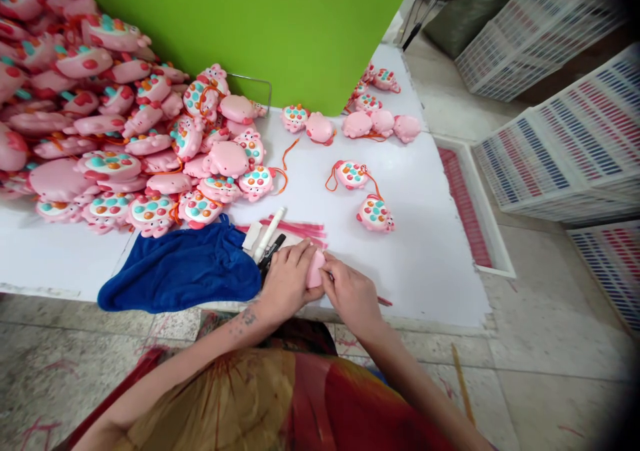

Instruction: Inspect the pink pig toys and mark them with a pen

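At the table's front edge, my left hand (pixel 287 274) is wrapped round a pink plastic toy (pixel 315 269), its smooth side facing up. My right hand (pixel 350 291) pinches close against the toy's right side; a thin dark reddish stick end (pixel 385 301) shows beyond that wrist. Whether the stick is in my right fingers cannot be made out. Just left of my left hand lie a black marker (pixel 273 251), a white pen (pixel 271 232) and a small white block (pixel 251 235). A blue cloth (pixel 185 267) is bunched beside them.
A large heap of pink animal toys (pixel 110 124) with coloured buttons fills the left. Two toys on orange cords (pixel 376 213) lie right of centre. A green board (pixel 260 31) stands behind more toys (pixel 383 123). White plastic crates (pixel 560 151) are stacked on the floor at right.
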`<control>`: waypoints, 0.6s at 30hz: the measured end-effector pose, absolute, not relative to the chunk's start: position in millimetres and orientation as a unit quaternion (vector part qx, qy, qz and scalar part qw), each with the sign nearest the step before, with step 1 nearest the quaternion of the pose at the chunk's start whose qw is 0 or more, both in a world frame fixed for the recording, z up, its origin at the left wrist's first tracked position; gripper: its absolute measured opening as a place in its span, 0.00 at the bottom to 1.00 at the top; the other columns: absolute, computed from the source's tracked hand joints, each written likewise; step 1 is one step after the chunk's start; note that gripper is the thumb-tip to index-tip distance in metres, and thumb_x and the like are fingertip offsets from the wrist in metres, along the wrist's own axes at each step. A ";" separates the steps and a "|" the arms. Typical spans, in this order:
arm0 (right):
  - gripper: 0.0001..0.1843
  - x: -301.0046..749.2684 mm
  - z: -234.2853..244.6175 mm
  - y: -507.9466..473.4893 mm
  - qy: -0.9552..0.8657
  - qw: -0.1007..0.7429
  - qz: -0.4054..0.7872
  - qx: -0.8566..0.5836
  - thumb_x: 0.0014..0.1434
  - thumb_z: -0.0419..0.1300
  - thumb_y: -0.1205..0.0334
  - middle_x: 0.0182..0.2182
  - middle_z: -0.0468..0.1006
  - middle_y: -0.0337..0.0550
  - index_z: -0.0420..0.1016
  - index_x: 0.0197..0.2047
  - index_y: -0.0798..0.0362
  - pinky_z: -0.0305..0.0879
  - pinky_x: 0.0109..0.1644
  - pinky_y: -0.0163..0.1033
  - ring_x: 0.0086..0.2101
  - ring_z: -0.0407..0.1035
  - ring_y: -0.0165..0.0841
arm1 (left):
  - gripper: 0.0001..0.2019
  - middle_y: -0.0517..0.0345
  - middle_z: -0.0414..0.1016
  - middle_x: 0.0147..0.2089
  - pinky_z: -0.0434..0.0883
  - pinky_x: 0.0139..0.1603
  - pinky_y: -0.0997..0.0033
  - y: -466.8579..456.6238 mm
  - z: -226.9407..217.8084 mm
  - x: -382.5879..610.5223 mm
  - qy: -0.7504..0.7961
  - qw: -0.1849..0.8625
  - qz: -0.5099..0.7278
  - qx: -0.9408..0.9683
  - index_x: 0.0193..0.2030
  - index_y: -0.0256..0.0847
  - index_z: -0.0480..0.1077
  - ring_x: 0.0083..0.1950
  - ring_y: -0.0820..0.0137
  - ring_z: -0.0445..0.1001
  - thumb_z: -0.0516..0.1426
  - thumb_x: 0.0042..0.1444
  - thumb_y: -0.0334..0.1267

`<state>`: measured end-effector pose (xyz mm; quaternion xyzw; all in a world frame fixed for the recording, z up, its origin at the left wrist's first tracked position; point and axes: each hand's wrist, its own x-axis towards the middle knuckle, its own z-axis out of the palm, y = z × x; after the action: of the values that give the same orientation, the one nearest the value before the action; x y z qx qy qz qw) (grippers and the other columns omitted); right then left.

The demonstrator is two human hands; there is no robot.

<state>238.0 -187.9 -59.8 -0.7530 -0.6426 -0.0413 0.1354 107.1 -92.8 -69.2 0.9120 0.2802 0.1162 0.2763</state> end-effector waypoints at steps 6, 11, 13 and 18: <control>0.09 237.0 -58.5 -187.4 -0.647 0.153 -0.043 -0.745 0.65 0.49 0.65 0.42 0.80 0.46 0.69 0.37 0.54 0.63 0.33 0.34 0.30 0.75 0.30 | 0.34 0.44 0.61 0.65 0.60 0.57 0.53 -92.3 -68.5 107.6 0.279 0.280 0.112 0.912 0.63 0.33 0.59 0.58 0.52 0.61 0.60 0.51 0.47; 0.08 237.7 -58.9 -186.6 -0.639 0.148 -0.048 -0.754 0.64 0.50 0.66 0.40 0.81 0.46 0.69 0.37 0.55 0.62 0.33 0.34 0.30 0.75 0.30 | 0.34 0.44 0.61 0.65 0.60 0.57 0.53 -92.1 -69.1 107.4 0.282 0.277 0.118 0.911 0.62 0.33 0.59 0.59 0.53 0.61 0.60 0.51 0.46; 0.09 238.2 -58.7 -186.7 -0.643 0.152 -0.040 -0.750 0.65 0.49 0.65 0.37 0.81 0.45 0.69 0.37 0.55 0.62 0.33 0.34 0.29 0.75 0.30 | 0.34 0.44 0.61 0.65 0.60 0.57 0.53 -92.2 -69.5 107.3 0.281 0.277 0.117 0.911 0.62 0.33 0.59 0.58 0.53 0.61 0.60 0.52 0.47; 0.08 238.2 -58.5 -185.8 -0.643 0.138 -0.048 -0.752 0.64 0.50 0.65 0.34 0.81 0.44 0.70 0.37 0.55 0.61 0.32 0.34 0.28 0.74 0.31 | 0.34 0.44 0.61 0.64 0.60 0.58 0.53 -92.9 -68.7 106.9 0.282 0.278 0.111 0.911 0.63 0.33 0.59 0.59 0.52 0.61 0.60 0.51 0.47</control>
<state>238.2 -185.8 -58.5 -0.7516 -0.6431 -0.0483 0.1384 106.9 -92.9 -68.7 0.9115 0.2818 0.1111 0.2782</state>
